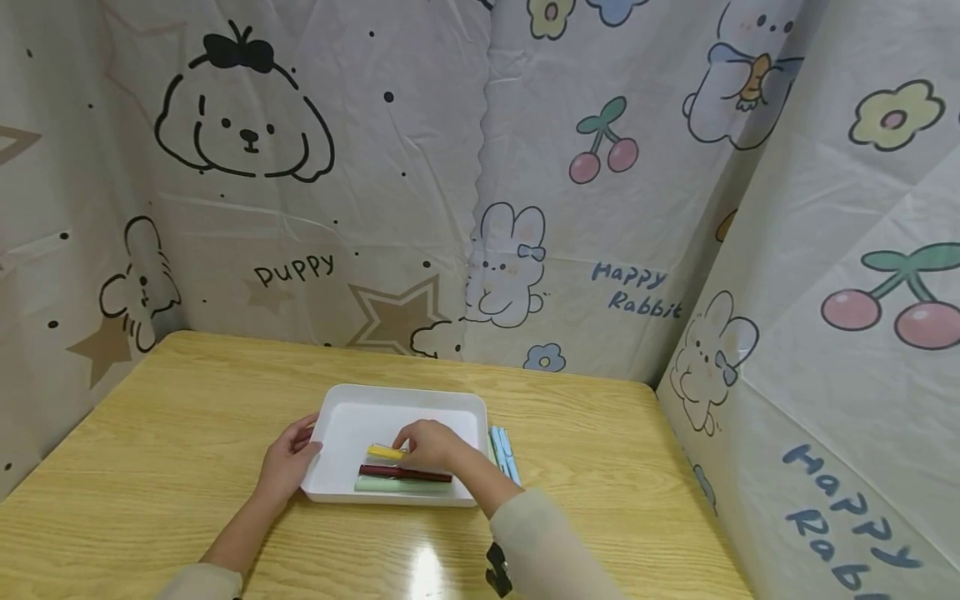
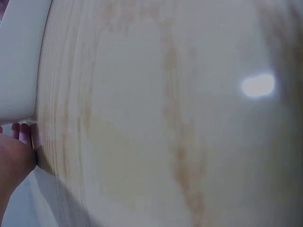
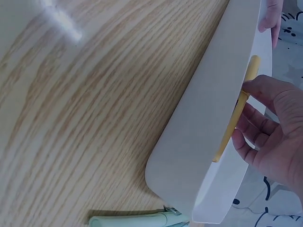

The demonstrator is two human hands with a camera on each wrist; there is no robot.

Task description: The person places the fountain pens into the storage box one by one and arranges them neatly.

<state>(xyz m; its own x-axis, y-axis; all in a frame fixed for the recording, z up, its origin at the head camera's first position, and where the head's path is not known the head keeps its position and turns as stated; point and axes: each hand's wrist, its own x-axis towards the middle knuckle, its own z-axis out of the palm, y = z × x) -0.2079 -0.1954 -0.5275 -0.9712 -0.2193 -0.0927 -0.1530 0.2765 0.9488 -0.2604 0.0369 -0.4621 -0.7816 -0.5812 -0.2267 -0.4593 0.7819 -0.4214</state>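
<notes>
A white tray (image 1: 405, 398) lies on the wooden table, and my left hand (image 1: 287, 460) holds its left side with the thumb over the rim. Fingers of that hand show beside the tray's corner in the left wrist view. My right hand (image 1: 427, 446) is over the inside of the tray, pinching a yellow pen (image 3: 235, 116) between thumb and fingers. Toward the tray's near side lie a dark red pen (image 1: 405, 474) and a light green pen (image 1: 401, 485), side by side.
Just right of the tray, light blue pens (image 1: 506, 454) and a green pen (image 3: 128, 221) lie on the table (image 1: 600, 467). A printed cloth (image 1: 405, 167) hangs behind the table and along its sides. Something black (image 1: 497, 570) is at my right sleeve.
</notes>
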